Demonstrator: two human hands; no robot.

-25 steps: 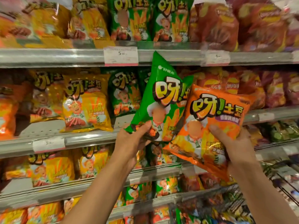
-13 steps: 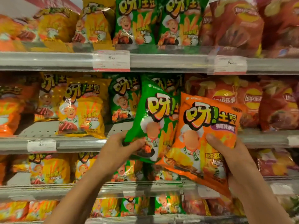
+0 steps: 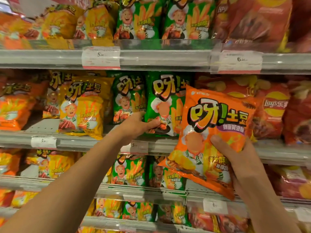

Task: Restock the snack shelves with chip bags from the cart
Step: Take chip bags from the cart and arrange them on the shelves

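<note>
1. The left hand (image 3: 134,122) is pinching the lower edge of the green chip bag (image 3: 165,105), which is standing on the middle shelf (image 3: 75,140) at frame centre, beside a matching green bag.
2. The right hand (image 3: 235,153) is gripping the orange chip bag (image 3: 210,132) at centre right, thumb pressing its front, fingers hidden behind.
3. Both bags are probably light, air-puffed, glossy and slippery, with contents likely crushing easily; gripping at the lower seam or edges seems safest.

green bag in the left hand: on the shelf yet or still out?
On the shelf: the green chip bag stands upright beside another green bag, its base at the shelf edge; the left hand grips its bottom.
</note>
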